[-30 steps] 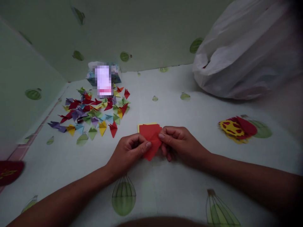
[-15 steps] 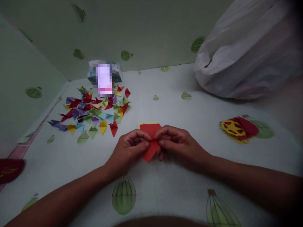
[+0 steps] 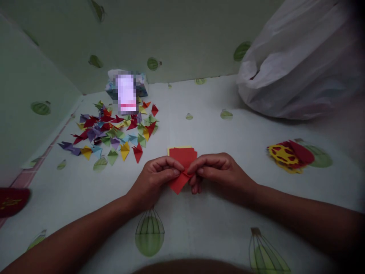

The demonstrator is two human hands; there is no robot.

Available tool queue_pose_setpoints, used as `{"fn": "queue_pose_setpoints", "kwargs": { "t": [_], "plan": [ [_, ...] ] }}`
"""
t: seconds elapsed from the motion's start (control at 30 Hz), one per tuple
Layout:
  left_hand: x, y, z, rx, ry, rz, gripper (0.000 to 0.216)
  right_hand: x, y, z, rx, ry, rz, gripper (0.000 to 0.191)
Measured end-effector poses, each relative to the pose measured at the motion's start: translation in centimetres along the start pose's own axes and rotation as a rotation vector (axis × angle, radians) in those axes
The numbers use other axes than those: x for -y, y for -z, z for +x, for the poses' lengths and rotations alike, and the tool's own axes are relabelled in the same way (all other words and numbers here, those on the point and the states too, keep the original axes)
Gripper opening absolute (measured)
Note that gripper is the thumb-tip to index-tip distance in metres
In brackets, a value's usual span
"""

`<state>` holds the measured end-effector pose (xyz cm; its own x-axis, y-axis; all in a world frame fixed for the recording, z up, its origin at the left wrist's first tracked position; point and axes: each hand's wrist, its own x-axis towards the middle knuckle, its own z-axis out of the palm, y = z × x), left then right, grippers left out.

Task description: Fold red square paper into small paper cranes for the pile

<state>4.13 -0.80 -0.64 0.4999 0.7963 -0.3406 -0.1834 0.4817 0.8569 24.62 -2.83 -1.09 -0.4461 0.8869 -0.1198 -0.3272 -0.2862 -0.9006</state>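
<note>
In the head view, my left hand (image 3: 155,178) and my right hand (image 3: 221,170) meet at the middle of the table. Between their fingertips they pinch a small red piece of folded paper (image 3: 186,174), mostly covered by the fingers. Right beneath lie red paper squares (image 3: 182,153), one corner pointing toward me, with a yellow edge (image 3: 171,147) showing behind them. Whether the pinched piece is apart from the red paper below it is hard to see.
Many folded paper cranes (image 3: 114,132) lie at the left, before a tissue box (image 3: 142,84) with a lit, blurred phone (image 3: 127,91) against it. A white plastic bag (image 3: 288,83) stands back right. Red and yellow cutouts (image 3: 302,154) lie right; a dark red item (image 3: 13,201) sits far left.
My right hand's fingertips have moved slightly right, away from the left ones, and its index finger is straighter. More of the pinched fold shows. The view has shifted a little.
</note>
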Motion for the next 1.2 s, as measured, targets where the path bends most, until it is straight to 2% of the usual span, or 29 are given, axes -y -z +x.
{"fn": "queue_pose_setpoints", "kwargs": {
  "t": [0.17, 0.4, 0.6, 0.7, 0.9, 1.2],
  "plan": [
    [0.02, 0.06, 0.06, 0.043, 0.009, -0.001, 0.006, 0.26, -0.14, -0.06, -0.014, -0.004, -0.075, 0.012],
    [0.05, -0.16, -0.03, -0.03, -0.054, 0.18, 0.018, 0.28, -0.37, -0.01, 0.013, -0.035, -0.068, 0.011],
    [-0.33, -0.3, -0.19, -0.056, -0.08, 0.251, 0.019, 0.42, -0.27, -0.02, -0.017, -0.02, -0.091, 0.015],
    [-0.46, -0.35, -0.3, -0.067, -0.118, 0.323, 0.018, 0.52, -0.28, -0.05, -0.046, -0.038, -0.132, 0.02],
    [-0.48, -0.5, -0.38, -0.043, -0.151, 0.38, 0.015, 0.54, -0.65, 0.02, -0.032, -0.172, -0.263, 0.035],
    [-0.53, -0.57, -0.16, 0.036, -0.027, 0.375, 0.022, 0.92, -0.92, -0.2, -0.088, -0.132, -0.411, 0.041]
  ]
}}
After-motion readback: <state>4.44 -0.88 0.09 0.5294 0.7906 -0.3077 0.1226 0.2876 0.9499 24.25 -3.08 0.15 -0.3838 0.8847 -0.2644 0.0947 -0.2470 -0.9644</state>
